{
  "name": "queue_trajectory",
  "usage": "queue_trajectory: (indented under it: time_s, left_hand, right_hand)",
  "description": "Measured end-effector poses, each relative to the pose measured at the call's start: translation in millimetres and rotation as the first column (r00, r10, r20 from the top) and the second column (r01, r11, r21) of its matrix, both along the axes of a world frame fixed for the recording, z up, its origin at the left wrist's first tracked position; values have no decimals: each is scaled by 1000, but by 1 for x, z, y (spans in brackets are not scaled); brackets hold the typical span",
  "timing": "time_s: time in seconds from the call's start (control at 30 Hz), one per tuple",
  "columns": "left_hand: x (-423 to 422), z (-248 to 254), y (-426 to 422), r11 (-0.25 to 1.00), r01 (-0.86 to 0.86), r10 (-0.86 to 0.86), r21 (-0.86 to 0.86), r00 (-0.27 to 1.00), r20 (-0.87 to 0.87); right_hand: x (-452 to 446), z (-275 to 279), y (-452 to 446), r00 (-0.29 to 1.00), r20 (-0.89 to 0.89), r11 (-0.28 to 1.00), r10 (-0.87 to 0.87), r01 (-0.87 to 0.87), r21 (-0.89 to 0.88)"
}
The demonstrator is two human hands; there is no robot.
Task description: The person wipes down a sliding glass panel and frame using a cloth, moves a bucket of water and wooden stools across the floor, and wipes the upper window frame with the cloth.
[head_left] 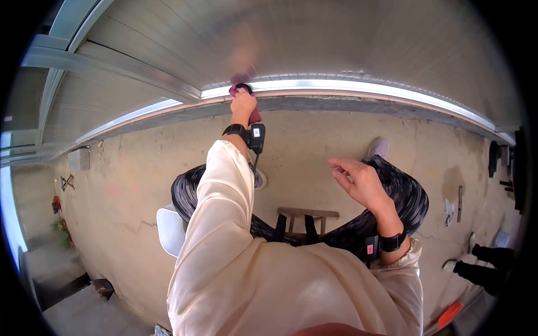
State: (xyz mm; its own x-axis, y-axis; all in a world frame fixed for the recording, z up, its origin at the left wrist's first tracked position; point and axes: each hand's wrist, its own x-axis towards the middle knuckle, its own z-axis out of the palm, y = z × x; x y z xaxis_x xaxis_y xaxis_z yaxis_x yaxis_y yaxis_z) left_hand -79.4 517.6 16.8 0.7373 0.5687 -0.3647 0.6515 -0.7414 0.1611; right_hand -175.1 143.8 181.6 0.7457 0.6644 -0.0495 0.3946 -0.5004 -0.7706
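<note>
My left hand [242, 104] reaches forward with its fingers closed on a maroon cloth [255, 116]. The cloth touches the bright metal rail [314, 85] along the bottom of a grey metal panel [358, 42]. Part of the cloth hangs down beside my wrist, and my fingertips are partly hidden. Over my right knee, my right hand [361, 182] hovers with its fingers stretched out, holding nothing. Each wrist wears a black strap with a small device.
Under me is a wooden stool [308, 213] on the concrete floor [314, 145]. A white basin-like object [171, 231] stands by my left leg. Another person's dark-clothed legs [487, 266] show at right, near an orange object [449, 315]. A grey block [79, 159] lies far left.
</note>
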Motion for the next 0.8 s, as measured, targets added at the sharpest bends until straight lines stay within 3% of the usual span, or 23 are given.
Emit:
queue_trajectory:
  time_s: [0.07, 0.2, 0.27, 0.3, 0.33, 0.43, 0.5, 0.57, 0.6, 0.67, 0.73, 0.77, 0.8]
  left_hand:
    - [-2, 10, 10, 999, 12, -12, -51, 1000, -10]
    - [1, -5, -18, 965, 99, -52, -244, 980, 190]
    - [4, 13, -58, 875, 354, -325, -330, 935, 142]
    - [4, 19, -80, 852, 417, -375, -317, 908, 188]
    - [6, 25, -97, 822, 393, -360, -413, 919, 160]
    - [0, 49, -129, 701, 534, -398, -473, 843, 361]
    - [-29, 108, -137, 648, 590, -462, -482, 807, 367]
    - [-68, 158, -143, 687, 591, -461, -422, 804, 376]
    - [-89, 177, -144, 716, 583, -446, -384, 805, 390]
    - [-122, 202, -144, 700, 493, -339, -517, 866, 367]
    - [-142, 159, -123, 435, 501, -198, -748, 864, 464]
    - [-146, 167, -127, 405, 509, -208, -759, 860, 465]
    - [-156, 186, -127, 355, 378, -127, -855, 926, 356]
  right_hand:
    - [-3, 0, 3, 1000, -5, 1000, 2, -2, 12]
    - [-4, -1, 6, 1000, -6, 999, 6, -6, 40]
    - [-1, -2, 5, 1000, -19, 1000, -9, 9, 20]
    - [0, -3, 5, 1000, -7, 1000, -15, 15, 10]
    - [3, -6, 3, 998, -31, 998, -54, 54, -19]
    - [13, -15, -3, 964, -58, 966, -259, 258, -16]
    - [20, -26, -3, 904, -93, 883, -418, 428, 193]
    - [25, -25, -3, 898, -177, 865, -403, 437, 246]
    - [18, -17, 1, 877, -371, 862, -304, 419, 285]
    - [7, -7, 17, 769, -635, 870, -65, 356, 341]
    - [-10, 3, 44, 674, -736, 838, 71, 360, 410]
    - [-16, -22, 61, 670, -736, 803, 96, 384, 455]
    - [-23, -28, 76, 715, -696, 815, 62, 367, 449]
